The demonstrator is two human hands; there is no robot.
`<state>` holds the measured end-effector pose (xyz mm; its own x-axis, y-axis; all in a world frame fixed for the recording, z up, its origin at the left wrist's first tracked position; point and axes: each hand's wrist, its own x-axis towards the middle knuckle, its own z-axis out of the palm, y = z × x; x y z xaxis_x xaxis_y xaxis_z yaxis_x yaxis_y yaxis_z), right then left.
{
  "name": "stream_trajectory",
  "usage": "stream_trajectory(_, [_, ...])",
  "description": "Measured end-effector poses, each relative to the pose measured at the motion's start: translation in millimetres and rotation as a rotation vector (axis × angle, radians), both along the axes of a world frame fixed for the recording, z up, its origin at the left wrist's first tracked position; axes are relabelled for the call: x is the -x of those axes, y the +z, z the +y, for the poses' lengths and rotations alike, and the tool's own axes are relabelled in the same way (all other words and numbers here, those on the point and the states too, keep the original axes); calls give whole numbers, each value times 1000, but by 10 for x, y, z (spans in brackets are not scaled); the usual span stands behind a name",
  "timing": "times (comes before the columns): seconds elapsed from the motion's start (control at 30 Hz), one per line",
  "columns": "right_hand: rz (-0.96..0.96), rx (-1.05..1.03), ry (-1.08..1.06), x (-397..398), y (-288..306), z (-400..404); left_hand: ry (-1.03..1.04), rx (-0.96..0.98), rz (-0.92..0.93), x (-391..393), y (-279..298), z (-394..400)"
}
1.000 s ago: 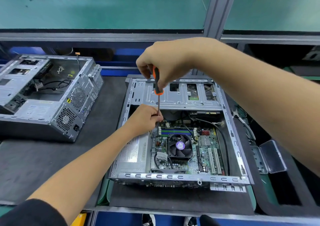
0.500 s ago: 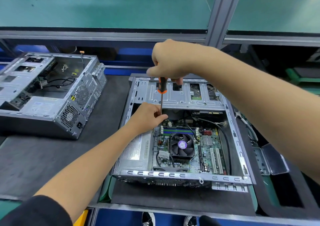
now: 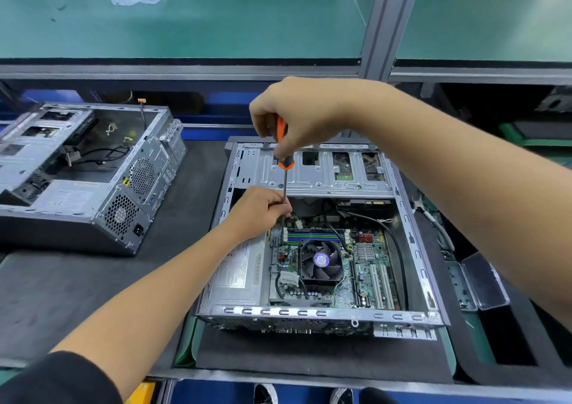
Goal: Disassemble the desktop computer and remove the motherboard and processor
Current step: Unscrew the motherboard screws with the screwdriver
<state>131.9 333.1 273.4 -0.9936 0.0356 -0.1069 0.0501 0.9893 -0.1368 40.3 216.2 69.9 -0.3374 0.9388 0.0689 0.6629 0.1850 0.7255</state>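
The right hand has turned slightly on the screwdriver, its grip curled round the orange handle. The left hand pinches the shaft above the motherboard, inside the open computer case near the tabletop's front edge.

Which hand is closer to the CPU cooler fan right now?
Left. The left hand pinches the screwdriver shaft just up-left of the cooler fan, over the motherboard's far corner. The right hand grips the orange handle higher up, above the drive cage.
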Motion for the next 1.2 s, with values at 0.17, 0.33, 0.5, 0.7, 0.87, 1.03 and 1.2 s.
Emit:
stream_trajectory(0.17, [35,98,-191,9,-67,25,45,-22,8,8,5,2])
stream_trajectory(0.33, [3,57,-278,36,-82,-49,53,-49,25,9,0,-14])
stream_trajectory(0.5, [-74,42,-176,38,-12,-88,59,-52,20,6,20,-19])
stream_trajectory(0.7, [-109,-69,-40,1,50,-67,-4,-34,-75,-35,66,-36])
stream_trajectory(0.87, [-57,65,-42,6,14,-64,-13,16,-100,-13,93,-22])
stream_trajectory(1.03, [47,35,-145,19,-41,-24,45,2,-114,-1,66,-16])
stream_trajectory(1.2, [-3,13,-242,92,-50,-99,84,-19,-87,2,34,-22])
